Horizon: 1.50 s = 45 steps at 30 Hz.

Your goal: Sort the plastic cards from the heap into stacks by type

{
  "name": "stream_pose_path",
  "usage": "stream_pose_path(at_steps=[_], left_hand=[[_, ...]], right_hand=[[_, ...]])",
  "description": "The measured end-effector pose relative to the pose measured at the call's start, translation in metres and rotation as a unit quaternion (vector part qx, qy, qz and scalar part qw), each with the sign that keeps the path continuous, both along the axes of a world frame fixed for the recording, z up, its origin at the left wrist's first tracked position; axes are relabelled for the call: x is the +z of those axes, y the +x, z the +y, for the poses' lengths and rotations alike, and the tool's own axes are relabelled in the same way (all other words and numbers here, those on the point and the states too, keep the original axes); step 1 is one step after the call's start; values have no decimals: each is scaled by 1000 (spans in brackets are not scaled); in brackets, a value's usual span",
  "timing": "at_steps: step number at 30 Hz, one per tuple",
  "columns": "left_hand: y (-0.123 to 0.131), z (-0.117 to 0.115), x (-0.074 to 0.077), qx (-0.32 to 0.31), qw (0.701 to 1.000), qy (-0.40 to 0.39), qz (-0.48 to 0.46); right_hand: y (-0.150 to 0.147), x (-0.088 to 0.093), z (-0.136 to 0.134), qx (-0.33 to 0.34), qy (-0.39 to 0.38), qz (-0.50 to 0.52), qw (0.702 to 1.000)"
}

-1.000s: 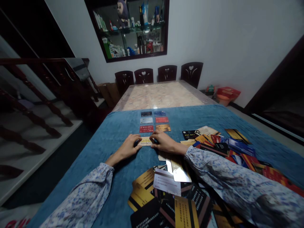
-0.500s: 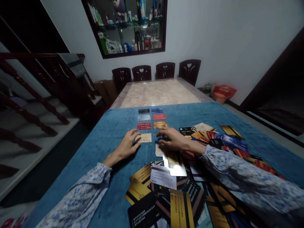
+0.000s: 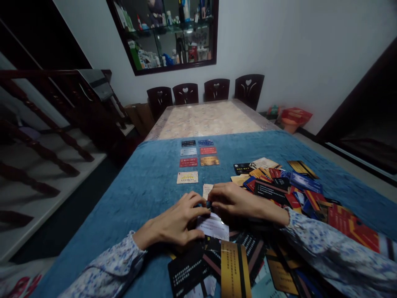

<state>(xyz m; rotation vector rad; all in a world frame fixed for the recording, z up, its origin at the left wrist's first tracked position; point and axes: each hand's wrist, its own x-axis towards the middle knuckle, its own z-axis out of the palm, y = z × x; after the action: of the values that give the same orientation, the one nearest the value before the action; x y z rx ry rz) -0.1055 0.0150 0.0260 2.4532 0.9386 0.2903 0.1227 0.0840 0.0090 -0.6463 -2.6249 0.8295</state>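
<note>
The bare left hand (image 3: 182,217) and bare right hand (image 3: 237,200) bend over a pale rectangular printed card (image 3: 214,227). From them, seven multicoloured rectangular cards (image 3: 188,162) lie toward twelve o'clock on plush blue cloth (image 3: 139,174), a jumbled mixed-colour card heap (image 3: 271,191) toward three.

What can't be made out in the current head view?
All in the head view:
- Silver card: partly hidden by the left hand.
- Right hand: whether it grips a card is hidden by its own fingers.
- Blue card in the far row: print too small to read.
- White-and-red bag: cut off by the left edge.
</note>
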Motion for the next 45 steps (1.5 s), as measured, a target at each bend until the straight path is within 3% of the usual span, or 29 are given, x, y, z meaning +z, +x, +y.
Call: stream_pose_path(at_steps=[11, 21, 30, 38, 45], left_hand=[[-7, 0, -9, 5, 999, 39, 16], [-11, -3, -3, -30, 996, 57, 57], [-23, 4, 7, -7, 1000, -11, 15], [-25, 14, -7, 65, 997, 12, -37], [-26, 19, -18, 105, 991, -13, -76]], right_hand=[[2, -8, -9, 18, 7, -24, 1000], [3, 2, -19, 58, 14, -53, 997], [4, -2, -18, 79, -23, 5, 997], [-2, -11, -18, -7, -6, -6, 1000], [-6, -22, -17, -61, -10, 31, 998]])
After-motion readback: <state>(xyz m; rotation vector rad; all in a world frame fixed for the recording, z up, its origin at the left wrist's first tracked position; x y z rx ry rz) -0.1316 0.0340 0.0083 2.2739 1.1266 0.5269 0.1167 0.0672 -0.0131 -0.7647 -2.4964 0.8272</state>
